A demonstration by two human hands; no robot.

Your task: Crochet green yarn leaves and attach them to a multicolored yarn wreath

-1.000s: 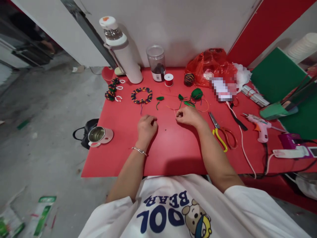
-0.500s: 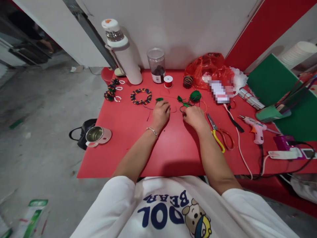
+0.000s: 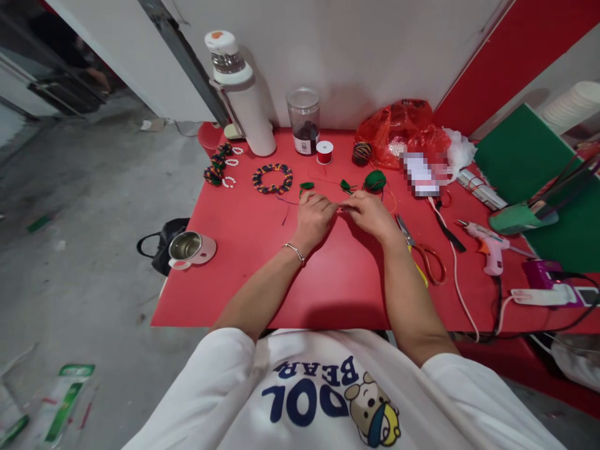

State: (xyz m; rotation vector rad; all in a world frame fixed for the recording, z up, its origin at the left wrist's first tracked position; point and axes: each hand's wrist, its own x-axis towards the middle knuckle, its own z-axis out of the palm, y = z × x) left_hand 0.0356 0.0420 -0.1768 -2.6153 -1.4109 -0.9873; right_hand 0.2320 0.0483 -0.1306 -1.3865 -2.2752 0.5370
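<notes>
My left hand [image 3: 315,215] and my right hand [image 3: 371,212] meet over the middle of the red table [image 3: 328,281], fingertips pinched together on a small piece with thin cord that I cannot make out clearly. A purple cord [image 3: 285,206] trails left from my left hand. Just beyond the fingers lie small green leaf pieces [image 3: 307,185], a green yarn ball [image 3: 375,180] and a multicoloured woven ring [image 3: 272,178].
A white flask [image 3: 241,97], a clear jar [image 3: 304,120], a red thread spool [image 3: 324,151] and a red plastic bag [image 3: 403,134] stand at the back. Scissors [image 3: 422,253], a glue gun [image 3: 487,244] and cables lie right. A metal cup [image 3: 186,248] sits at the left edge.
My left hand moved from the table's middle up and right to meet my right hand. Both hands now pinch together at one spot near the green pieces.
</notes>
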